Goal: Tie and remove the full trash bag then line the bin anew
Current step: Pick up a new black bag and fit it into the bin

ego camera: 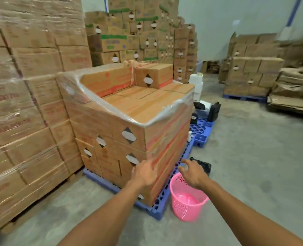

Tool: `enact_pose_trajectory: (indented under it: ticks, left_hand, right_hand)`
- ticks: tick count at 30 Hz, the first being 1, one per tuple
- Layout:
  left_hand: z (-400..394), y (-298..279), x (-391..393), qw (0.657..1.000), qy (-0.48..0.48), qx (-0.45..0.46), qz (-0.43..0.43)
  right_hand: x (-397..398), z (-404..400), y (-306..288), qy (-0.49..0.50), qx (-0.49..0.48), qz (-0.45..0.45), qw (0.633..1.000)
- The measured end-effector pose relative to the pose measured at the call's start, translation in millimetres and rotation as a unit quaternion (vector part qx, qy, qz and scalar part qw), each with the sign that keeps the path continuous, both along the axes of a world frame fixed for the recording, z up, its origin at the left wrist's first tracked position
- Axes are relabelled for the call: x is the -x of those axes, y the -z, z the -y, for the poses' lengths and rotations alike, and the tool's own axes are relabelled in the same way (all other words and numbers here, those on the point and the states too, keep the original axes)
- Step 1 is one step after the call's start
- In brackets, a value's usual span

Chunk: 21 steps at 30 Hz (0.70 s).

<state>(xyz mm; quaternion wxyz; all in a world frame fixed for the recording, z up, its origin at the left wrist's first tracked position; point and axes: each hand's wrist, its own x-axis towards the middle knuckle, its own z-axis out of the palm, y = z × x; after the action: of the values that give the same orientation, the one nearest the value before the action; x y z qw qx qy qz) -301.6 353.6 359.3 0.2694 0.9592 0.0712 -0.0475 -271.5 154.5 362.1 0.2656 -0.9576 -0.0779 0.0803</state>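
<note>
A pink perforated plastic bin point(186, 204) stands on the concrete floor beside a blue pallet; I see no bag inside it. Just behind it a black trash bag point(203, 165) lies on the floor, partly hidden by my right hand. My right hand point(192, 173) hovers over the bin's far rim with fingers spread and holds nothing. My left hand point(144, 172) is stretched out in front of the wrapped cartons, fingers apart, empty.
A shrink-wrapped carton stack point(129, 125) on a blue pallet point(157, 213) stands directly left of the bin. Taller wrapped cartons point(26, 96) fill the left. More stacks stand behind and at far right point(250, 75). Black items point(213, 111) sit on another blue pallet. Bare concrete floor point(253, 157) lies right.
</note>
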Motion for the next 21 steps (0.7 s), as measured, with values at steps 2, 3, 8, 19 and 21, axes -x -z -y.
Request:
enact_pose_trajectory:
  ticks: [2,3,8,19,21]
  left_hand:
    - [28.9,8.3,-36.7,1.0,0.019,-0.001,-0.003]
    - [42.6,12.7,-57.5,0.999,0.032,0.0,-0.001]
    - [97.3,36.1,-159.9,0.996,0.081,0.026,-0.001]
    - [215.8,92.4,-330.3,0.986,0.133,0.032,-0.098]
    - [237.9,102.0,-356.1,0.987,0.124,0.034,-0.101]
  right_hand:
    - [-29.9,32.3,11.4,0.032,0.001,-0.006,0.999]
    - [-51.1,49.5,22.2,0.046,-0.002,-0.01,0.999]
    - [-128.0,115.8,37.4,0.104,0.021,-0.032,0.994]
    - [-268.4,250.4,80.1,0.155,0.066,-0.104,0.98]
    - [-298.2,274.3,89.5,0.145,0.076,-0.112,0.98]
